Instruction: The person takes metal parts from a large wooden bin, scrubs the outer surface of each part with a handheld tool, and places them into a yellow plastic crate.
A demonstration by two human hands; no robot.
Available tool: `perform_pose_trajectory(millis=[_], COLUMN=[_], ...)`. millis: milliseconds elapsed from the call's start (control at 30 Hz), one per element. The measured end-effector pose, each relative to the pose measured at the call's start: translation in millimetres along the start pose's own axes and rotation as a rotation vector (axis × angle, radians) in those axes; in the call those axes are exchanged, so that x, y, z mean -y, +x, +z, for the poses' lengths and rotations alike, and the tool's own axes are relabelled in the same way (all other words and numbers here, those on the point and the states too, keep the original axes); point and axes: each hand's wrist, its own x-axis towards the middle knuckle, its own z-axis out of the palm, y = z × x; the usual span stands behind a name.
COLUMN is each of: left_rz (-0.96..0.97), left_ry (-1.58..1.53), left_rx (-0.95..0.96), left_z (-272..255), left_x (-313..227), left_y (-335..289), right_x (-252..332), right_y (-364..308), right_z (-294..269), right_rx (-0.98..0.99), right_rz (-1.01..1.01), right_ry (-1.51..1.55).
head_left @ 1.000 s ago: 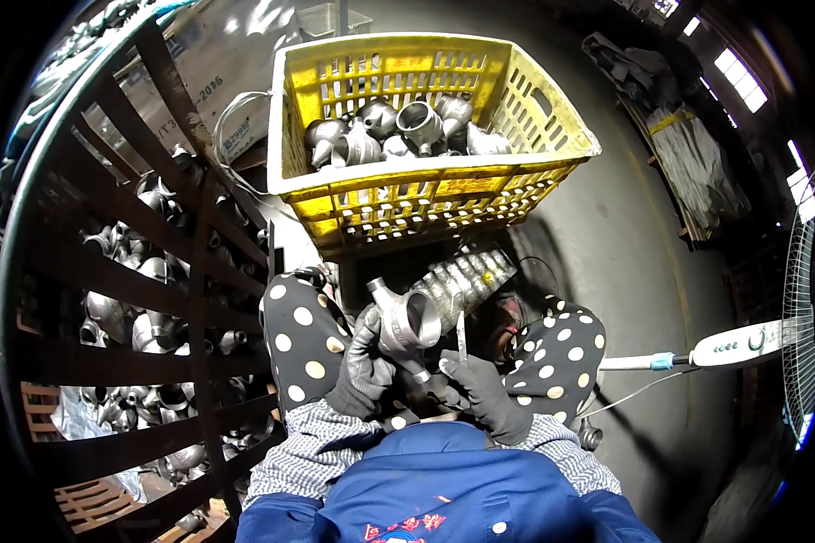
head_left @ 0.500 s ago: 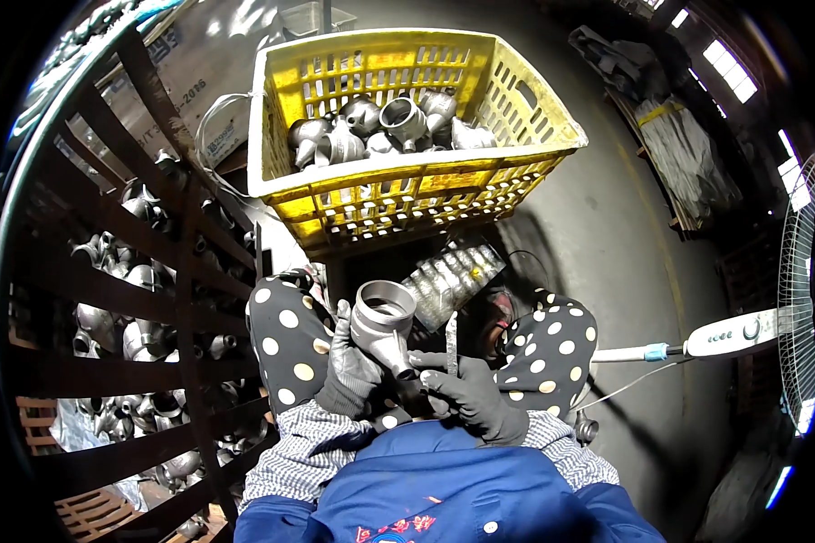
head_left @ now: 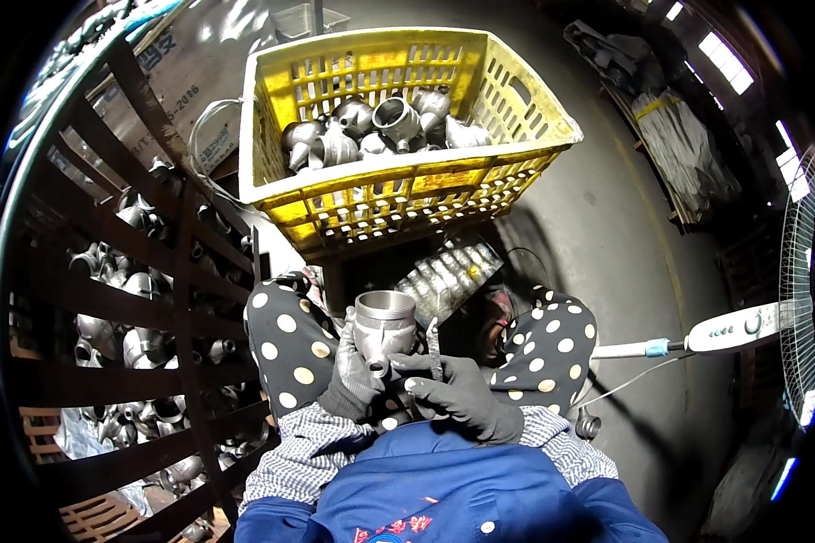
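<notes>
A grey metal pipe fitting (head_left: 387,328), with a wide threaded mouth and a narrow outlet, is held in front of my lap. My gloved left hand (head_left: 349,373) is closed around its left side. The wide mouth faces up and away, and the small outlet points toward me. My gloved right hand (head_left: 462,394) is closed on a thin, flat, dark tool (head_left: 435,350) standing upright from its fingers, just right of the fitting. The tool's exact kind cannot be made out. My right fingertips are close to the fitting's lower side; whether they touch is unclear.
A yellow plastic crate (head_left: 417,195) with several metal fittings (head_left: 396,119) stands ahead. Between my knees lies a ridged, shiny block (head_left: 450,274). At left, a dark slatted metal bin (head_left: 186,335) holds many fittings. A fan (head_left: 797,308) lies at the right.
The fitting has turned in my left hand: its outlet swung from the lower right toward me. My right hand and the flat tool have shifted slightly left.
</notes>
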Motion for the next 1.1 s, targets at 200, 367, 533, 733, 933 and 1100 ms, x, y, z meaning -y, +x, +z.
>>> perform_pose_trajectory(millis=[200,367,533,733,933,1100], left_rz=[0.018,0.066,-0.022,-0.036,-0.005,0.010], left_ry=[-0.035,0.131,0.145,0.073,0.071,0.063], left_rx=[0.010,-0.007,0.155,0.055,0.098,0.054], left_z=[21,10,21,23,19,23], left_x=[2,1,1,3,1,4], left_y=[-3,-1,-4,-8,-11,-11], right_x=[2,-5,-12,3,20,18], right_y=[3,3,8,9,5,9], right_z=[-7,-19,-36,-43,-35,-35], right_rx=[-0.011,-0.110,-0.194,-0.282,-0.312,-0.339], right_rz=[-0.051,-0.184,-0.461,-0.637,-0.575,-0.622], right_ry=[-0.003,-0.193,-0.425,-0.972,-1.207,-1.313])
